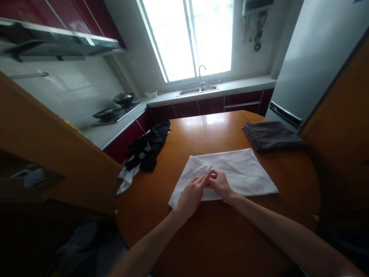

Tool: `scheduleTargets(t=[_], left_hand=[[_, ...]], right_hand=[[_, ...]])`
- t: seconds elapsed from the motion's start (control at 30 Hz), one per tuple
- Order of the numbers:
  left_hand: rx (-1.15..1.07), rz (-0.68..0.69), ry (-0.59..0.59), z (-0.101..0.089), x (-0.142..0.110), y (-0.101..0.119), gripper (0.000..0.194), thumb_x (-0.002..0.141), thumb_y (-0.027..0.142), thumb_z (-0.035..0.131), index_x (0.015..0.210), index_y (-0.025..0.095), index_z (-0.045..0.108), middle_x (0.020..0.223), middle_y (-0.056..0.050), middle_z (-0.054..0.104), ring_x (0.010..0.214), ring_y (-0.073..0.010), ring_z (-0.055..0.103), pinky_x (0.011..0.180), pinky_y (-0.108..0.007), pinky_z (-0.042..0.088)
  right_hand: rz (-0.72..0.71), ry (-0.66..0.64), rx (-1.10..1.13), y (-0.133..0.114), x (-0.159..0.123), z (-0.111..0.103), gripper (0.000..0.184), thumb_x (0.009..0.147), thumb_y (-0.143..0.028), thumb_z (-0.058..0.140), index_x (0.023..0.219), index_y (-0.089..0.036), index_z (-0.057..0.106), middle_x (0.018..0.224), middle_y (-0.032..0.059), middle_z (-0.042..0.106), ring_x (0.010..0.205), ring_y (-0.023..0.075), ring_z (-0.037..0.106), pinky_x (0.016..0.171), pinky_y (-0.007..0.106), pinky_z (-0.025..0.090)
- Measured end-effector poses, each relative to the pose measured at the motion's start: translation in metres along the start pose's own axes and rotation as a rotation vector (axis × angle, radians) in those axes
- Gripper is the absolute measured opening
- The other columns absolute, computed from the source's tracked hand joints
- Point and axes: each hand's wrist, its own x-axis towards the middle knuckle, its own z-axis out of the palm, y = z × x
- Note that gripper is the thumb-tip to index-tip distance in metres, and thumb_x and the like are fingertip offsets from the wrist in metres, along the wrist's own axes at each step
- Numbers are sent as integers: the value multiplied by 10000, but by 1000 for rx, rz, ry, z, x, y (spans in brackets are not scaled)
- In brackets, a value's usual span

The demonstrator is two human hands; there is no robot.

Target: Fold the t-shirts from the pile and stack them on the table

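A white cloth, folded into a flat, wide piece, lies on the round wooden table in front of me. Near its left part a flap is turned over, with a narrow folded edge beside my fingertips. My left hand is over this part, its fingers close together on the fabric and pointing toward my other hand. Thumb and forefinger of my right hand are bent into a pinch at the same edge. Both hands meet there, and the fabric between the fingertips is partly hidden.
Black and white clothes lie heaped along the left edge of the wooden table. A folded dark grey cloth is at the right. Beyond stand a counter with a sink, a stove and a fridge.
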Motion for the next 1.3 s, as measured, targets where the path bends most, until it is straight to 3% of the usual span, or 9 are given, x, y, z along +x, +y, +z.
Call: scheduleTargets(t=[0.17, 0.27, 0.43, 0.57, 0.7, 0.87, 1.0, 1.13, 1.3], left_hand=[[196, -68, 79, 4, -39, 11, 916, 798, -49, 424, 1614, 316, 225, 1594, -82, 410, 1391, -282, 466, 1133, -484, 425], [248, -134, 136, 5, -63, 10, 876, 822, -38, 427, 1603, 325, 265, 1545, -85, 474, 1387, -283, 466, 1137, -488, 413], [176, -105, 218, -2, -90, 1, 869, 752, -66, 412, 1539, 301, 404, 1431, -67, 574, 1324, -258, 518, 1132, -449, 444], [76, -40, 300, -9, -89, -3, 632, 845, -10, 441, 1366, 313, 596, 1255, -70, 641, 1154, -237, 611, 1015, -395, 538], [-38, 28, 326, -7, -59, 10, 453, 935, 95, 506, 1325, 287, 634, 1056, -69, 621, 873, -169, 627, 801, -286, 576], [-107, 131, 269, 4, 10, 50, 467, 905, 91, 544, 1335, 257, 622, 922, -40, 587, 818, -159, 591, 770, -265, 546], [-175, 160, 178, 25, 67, 83, 452, 893, 79, 555, 1309, 244, 618, 906, -17, 588, 748, -134, 577, 739, -234, 525], [-172, 142, 89, 62, 108, 106, 376, 896, 88, 557, 1232, 233, 640, 937, -22, 606, 770, -141, 601, 748, -231, 519], [-130, 121, -18, 101, 126, 120, 247, 874, 99, 585, 1082, 208, 660, 951, -34, 625, 795, -162, 626, 758, -247, 523]], right_hand=[[-33, 96, 3, -3, 6, 7, 369, 622, -333, 879, 859, -196, 632, 690, 12, 733, 628, 199, 719, 641, 357, 643], [-13, 142, 45, -9, 10, 9, 303, 667, -261, 848, 857, -195, 621, 701, 18, 733, 646, 194, 726, 682, 369, 655], [-14, 153, 83, -28, 15, 5, 281, 706, -186, 822, 901, -173, 620, 732, 30, 735, 652, 175, 720, 680, 345, 650], [-6, 128, -70, -51, 18, -8, 209, 727, -161, 786, 874, -162, 637, 714, 26, 731, 596, 149, 693, 613, 300, 621], [-41, 125, -248, -82, 23, -34, 155, 744, -161, 771, 855, -148, 663, 690, 22, 723, 569, 127, 668, 568, 248, 582], [-64, 172, -375, -127, 37, -79, 186, 684, -151, 841, 787, -129, 688, 651, 20, 701, 535, 103, 628, 511, 193, 523], [-59, 228, -467, -155, 49, -120, 180, 667, -125, 852, 762, -123, 699, 587, 11, 669, 500, 99, 596, 491, 191, 501], [-71, 297, -526, -161, 53, -156, 144, 682, -85, 816, 747, -129, 695, 552, -9, 635, 476, 91, 556, 467, 186, 472], [-91, 364, -595, -142, 55, -186, 151, 672, -90, 817, 719, -132, 680, 553, -17, 625, 476, 83, 531, 477, 183, 457]])
